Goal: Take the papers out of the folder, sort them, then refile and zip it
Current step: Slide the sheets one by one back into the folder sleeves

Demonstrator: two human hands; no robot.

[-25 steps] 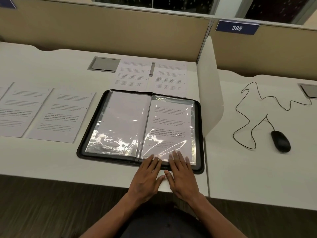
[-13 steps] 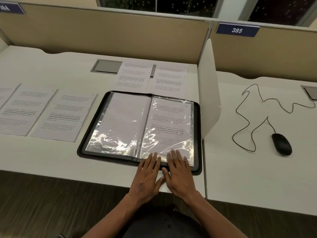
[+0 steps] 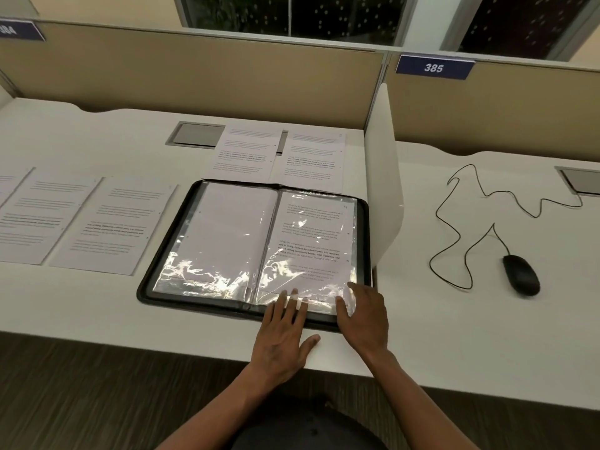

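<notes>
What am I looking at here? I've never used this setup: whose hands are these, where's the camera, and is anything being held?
There is no machine: a person works with bare hands, filmed by one wide-angle camera worn on the head, looking forward and down. On the white desk lies an open black zip folder with clear plastic sleeves; the right-hand sleeve holds a printed page. The left hand lies flat with its fingers on that sleeve's near edge. The right hand touches the sleeve's near right corner; whether it pinches it I cannot tell. Loose printed sheets lie left of and behind the folder. Past the divider sits a wired mouse.

head cam, looks down-fwd, near desk (image 3: 97, 306)
</notes>
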